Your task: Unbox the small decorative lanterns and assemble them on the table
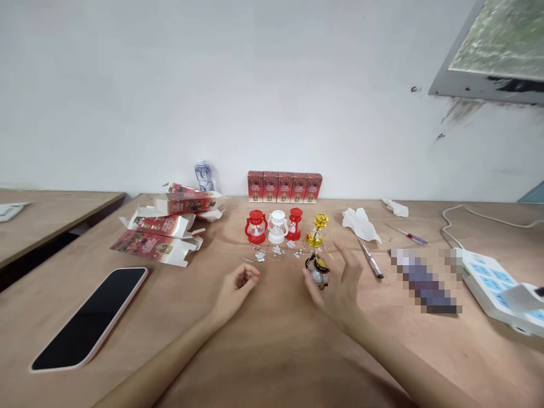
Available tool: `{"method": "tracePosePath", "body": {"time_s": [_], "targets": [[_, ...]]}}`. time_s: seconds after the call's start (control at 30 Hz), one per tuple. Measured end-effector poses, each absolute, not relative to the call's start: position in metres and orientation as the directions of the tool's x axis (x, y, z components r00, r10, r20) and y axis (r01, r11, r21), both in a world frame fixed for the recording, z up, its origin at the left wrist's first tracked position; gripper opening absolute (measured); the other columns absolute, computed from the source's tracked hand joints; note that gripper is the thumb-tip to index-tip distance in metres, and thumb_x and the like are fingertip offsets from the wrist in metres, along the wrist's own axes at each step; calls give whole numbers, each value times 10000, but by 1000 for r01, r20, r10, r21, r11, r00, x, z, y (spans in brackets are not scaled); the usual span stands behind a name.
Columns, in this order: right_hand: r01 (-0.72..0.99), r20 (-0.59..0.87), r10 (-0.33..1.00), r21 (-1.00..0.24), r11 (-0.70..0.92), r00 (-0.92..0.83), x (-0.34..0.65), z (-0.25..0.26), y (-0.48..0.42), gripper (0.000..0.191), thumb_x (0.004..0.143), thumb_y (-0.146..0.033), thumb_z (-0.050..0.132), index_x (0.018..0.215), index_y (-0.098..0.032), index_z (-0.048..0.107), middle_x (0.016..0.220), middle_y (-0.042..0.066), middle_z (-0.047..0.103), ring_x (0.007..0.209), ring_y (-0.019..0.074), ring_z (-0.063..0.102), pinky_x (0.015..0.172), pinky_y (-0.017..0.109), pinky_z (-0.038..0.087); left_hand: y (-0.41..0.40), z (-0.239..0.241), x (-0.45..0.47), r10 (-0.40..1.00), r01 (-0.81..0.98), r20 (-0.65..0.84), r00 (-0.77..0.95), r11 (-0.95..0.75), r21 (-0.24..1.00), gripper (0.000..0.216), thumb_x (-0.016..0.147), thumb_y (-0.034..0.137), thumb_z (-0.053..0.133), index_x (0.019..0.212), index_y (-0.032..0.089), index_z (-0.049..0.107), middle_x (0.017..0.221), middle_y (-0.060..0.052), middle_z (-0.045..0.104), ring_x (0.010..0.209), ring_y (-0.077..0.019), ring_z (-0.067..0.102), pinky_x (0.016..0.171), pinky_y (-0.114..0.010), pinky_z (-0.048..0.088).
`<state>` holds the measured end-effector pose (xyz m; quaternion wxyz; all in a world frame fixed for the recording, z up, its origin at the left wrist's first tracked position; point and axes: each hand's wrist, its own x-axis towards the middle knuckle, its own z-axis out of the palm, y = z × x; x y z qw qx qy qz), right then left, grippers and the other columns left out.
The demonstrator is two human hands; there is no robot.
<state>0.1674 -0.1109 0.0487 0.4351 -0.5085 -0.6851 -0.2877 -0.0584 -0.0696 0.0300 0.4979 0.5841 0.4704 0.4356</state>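
Two red lanterns (256, 229), one white lantern (277, 230), one gold lantern (321, 221): counted upright toward the tabletop's (263, 357) back edge. Found black lantern (317, 276) nearer the front edge, at right hand (342, 286); fingers wide, grip untellable. Saw left hand (236, 289) curled narrow, nothing visible inside. Judged four lined up, fifth not yet; opened cartons (151, 245) by the left edge, five upright cartons (285, 188) seemingly unopened.

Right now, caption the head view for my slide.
Right hand at a black miniature lantern, four more lanterns standing beyond.

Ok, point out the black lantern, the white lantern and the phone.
Black lantern (318, 276), head view: its globe.
White lantern (277, 231), head view: its globe.
Phone (91, 318), head view: its dark screen.
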Motion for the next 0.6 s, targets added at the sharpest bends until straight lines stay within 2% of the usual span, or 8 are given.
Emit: {"method": "tracePosePath", "body": {"time_s": [0.1, 0.17, 0.27, 0.37, 0.43, 0.5, 0.6], "targets": [[952, 704, 708, -171, 253, -62, 178, 53, -105, 403, 847, -387, 568, 1197, -202, 488, 1158, 134, 577, 940, 286, 608, 739, 399, 489, -66, 28, -57, 971, 127, 87, 222, -117, 985, 205, 680, 341, 650, 784, 173, 596, 681, 13, 581, 652, -126, 526, 630, -242, 399], [914, 598, 801, -308, 263, -29, 178, 53, -104, 319, 881, -394, 513, 1150, -222, 520, 1080, 94, 622, 818, 237, 634, 657, 343, 489, -66, 26, -57, 964, 130, 105, 245, -140, 982, 226, 691, 346, 658, 820, 172, 592, 733, -4, 595, 683, -132, 538, 648, -250, 415], [741, 540, 839, -588, 323, 63, 166, 51, -104, 280, 882, -410, 514, 1095, -228, 530, 1025, 71, 635, 881, 220, 626, 710, 326, 495, -69, 25, -58, 937, 106, 137, 323, -180, 978, 326, 708, 356, 668, 967, 178, 582, 896, -48, 632, 795, -157, 576, 742, -287, 446], [477, 438, 889, -815, 329, 135, 143, 48, -101, 282, 874, -423, 523, 1077, -227, 515, 1011, 49, 625, 932, 196, 607, 798, 331, 492, -74, 25, -60, 848, 21, 160, 505, -198, 980, 484, 736, 388, 664, 1154, 195, 513, 1056, -80, 631, 952, -197, 588, 850, -331, 443], [352, 373, 913, -887, 300, 164, 127, 43, -96, 276, 879, -415, 510, 1077, -224, 503, 1037, 47, 607, 963, 189, 591, 848, 348, 480, -76, 25, -60, 800, -16, 152, 581, -175, 984, 512, 749, 403, 659, 1188, 198, 494, 1113, -84, 622, 1014, -215, 582, 885, -344, 440], [310, 360, 912, -906, 290, 199, 115, 35, -91, 285, 886, -402, 492, 1105, -221, 481, 1085, 61, 582, 1019, 196, 565, 894, 377, 460, -77, 24, -59, 811, -10, 148, 566, -173, 985, 482, 746, 386, 665, 1158, 189, 511, 1116, -81, 622, 1016, -219, 585, 888, -343, 447], [387, 494, 833, -839, 381, 250, 106, 24, -89, 342, 896, -368, 463, 1197, -211, 419, 1203, 104, 499, 1135, 217, 495, 946, 422, 427, -78, 22, -58, 894, 30, 209, 396, -239, 970, 448, 709, 323, 684, 1100, 181, 518, 1070, -73, 631, 966, -212, 602, 846, -325, 474]]}}
